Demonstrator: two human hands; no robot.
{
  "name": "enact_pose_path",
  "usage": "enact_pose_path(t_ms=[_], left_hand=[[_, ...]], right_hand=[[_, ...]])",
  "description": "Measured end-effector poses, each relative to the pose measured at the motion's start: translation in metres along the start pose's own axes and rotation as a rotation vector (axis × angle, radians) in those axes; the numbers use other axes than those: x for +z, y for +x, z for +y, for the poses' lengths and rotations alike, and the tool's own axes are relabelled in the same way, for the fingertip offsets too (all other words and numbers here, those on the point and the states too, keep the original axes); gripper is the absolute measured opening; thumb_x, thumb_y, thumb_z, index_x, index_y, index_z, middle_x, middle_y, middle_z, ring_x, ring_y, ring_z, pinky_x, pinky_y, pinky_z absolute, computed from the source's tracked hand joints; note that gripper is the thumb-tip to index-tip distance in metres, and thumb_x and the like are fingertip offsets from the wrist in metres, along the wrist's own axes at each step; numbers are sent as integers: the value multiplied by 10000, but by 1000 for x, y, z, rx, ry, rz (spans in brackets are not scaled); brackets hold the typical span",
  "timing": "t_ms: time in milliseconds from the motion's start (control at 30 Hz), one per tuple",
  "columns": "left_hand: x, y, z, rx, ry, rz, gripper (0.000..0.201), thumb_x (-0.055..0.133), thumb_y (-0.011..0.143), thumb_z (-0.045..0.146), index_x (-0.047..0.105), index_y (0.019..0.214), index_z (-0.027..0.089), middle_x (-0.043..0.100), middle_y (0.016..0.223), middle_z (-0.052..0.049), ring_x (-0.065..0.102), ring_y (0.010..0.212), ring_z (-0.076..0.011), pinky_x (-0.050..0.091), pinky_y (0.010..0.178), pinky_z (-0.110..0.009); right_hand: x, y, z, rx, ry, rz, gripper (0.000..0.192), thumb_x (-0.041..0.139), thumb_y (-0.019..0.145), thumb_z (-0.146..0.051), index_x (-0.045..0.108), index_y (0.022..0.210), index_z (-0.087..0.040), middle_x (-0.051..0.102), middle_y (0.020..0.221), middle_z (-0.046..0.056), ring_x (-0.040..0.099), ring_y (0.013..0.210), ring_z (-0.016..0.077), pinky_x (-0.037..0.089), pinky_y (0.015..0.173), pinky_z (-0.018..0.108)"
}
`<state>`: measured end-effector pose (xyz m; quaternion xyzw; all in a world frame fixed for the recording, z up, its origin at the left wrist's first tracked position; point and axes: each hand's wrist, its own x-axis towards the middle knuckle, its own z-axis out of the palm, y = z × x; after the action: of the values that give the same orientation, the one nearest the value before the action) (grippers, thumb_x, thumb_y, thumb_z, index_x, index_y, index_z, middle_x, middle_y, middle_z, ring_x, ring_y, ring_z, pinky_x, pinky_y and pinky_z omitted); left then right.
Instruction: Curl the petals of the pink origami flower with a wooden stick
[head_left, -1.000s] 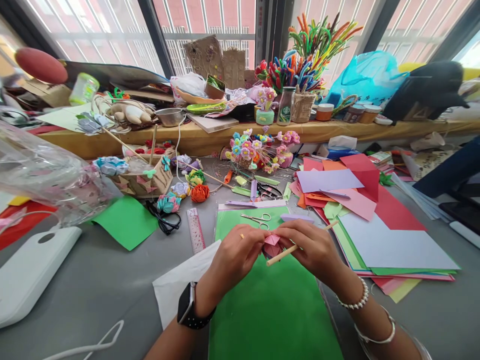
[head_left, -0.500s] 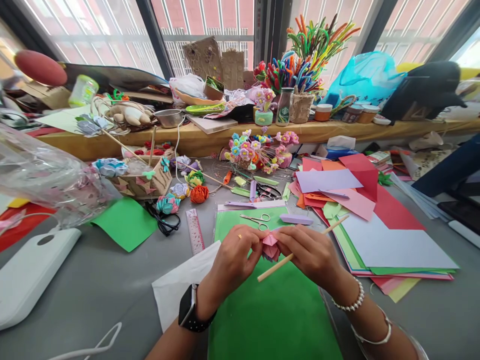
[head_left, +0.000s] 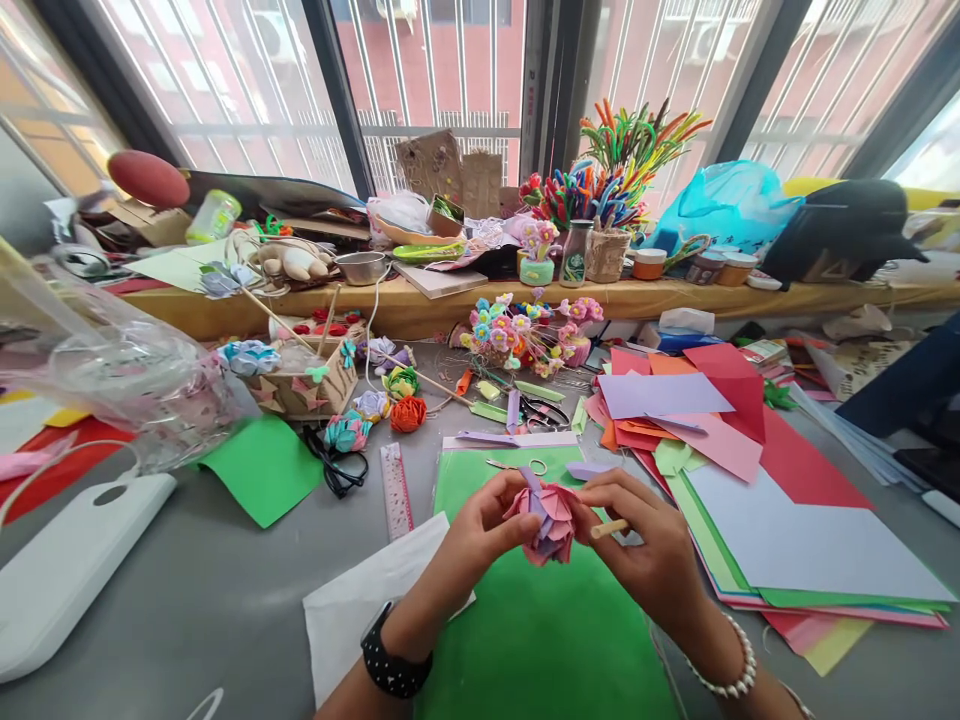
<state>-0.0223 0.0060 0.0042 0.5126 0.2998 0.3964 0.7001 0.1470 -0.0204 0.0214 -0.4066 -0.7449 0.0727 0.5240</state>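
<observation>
Between both hands, above the green sheet [head_left: 555,640], is a pink and purple folded paper flower [head_left: 553,530]. My left hand [head_left: 491,520] is closed on its left side, thumb across the front. The fingers of my right hand [head_left: 641,530] pinch its right edge. A thin wooden stick [head_left: 609,529] also sits in my right hand, its end pointing toward me. Just beyond the flower lie small scissors [head_left: 537,467], partly hidden, and a folded purple paper strip [head_left: 586,470].
Coloured paper sheets [head_left: 795,540] are stacked at the right. At the left are a pink ruler [head_left: 396,490], a white tissue [head_left: 367,600], black-handled scissors [head_left: 341,472] and a white power bank [head_left: 82,580]. Finished paper flowers [head_left: 409,413] lie farther back, below a cluttered wooden ledge [head_left: 420,318].
The flower has been turned, so its layered petals and purple parts now show. The stick has swung to point at me. The camera view has tilted up slightly.
</observation>
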Motion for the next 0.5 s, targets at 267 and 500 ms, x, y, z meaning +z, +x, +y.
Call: enact_pose_path(t_ms=[267, 500], left_hand=[[0, -5, 7, -194, -147, -130, 376, 549, 721, 511, 572, 734, 136, 514, 629, 0, 455, 536, -96, 326, 493, -199], [-1, -3, 5, -281, -209, -111, 459, 457, 751, 588, 595, 829, 158, 558, 706, -8, 516, 607, -106, 386, 576, -208]], right_hand=[[-13, 3, 8, -9, 157, -240, 268, 575, 788, -377, 598, 978, -190, 619, 772, 48, 582, 652, 136, 493, 502, 224], [-9, 4, 0, -142, 245, -258, 145, 570, 807, -299, 591, 741, -171, 594, 699, 40, 594, 632, 121, 510, 539, 216]])
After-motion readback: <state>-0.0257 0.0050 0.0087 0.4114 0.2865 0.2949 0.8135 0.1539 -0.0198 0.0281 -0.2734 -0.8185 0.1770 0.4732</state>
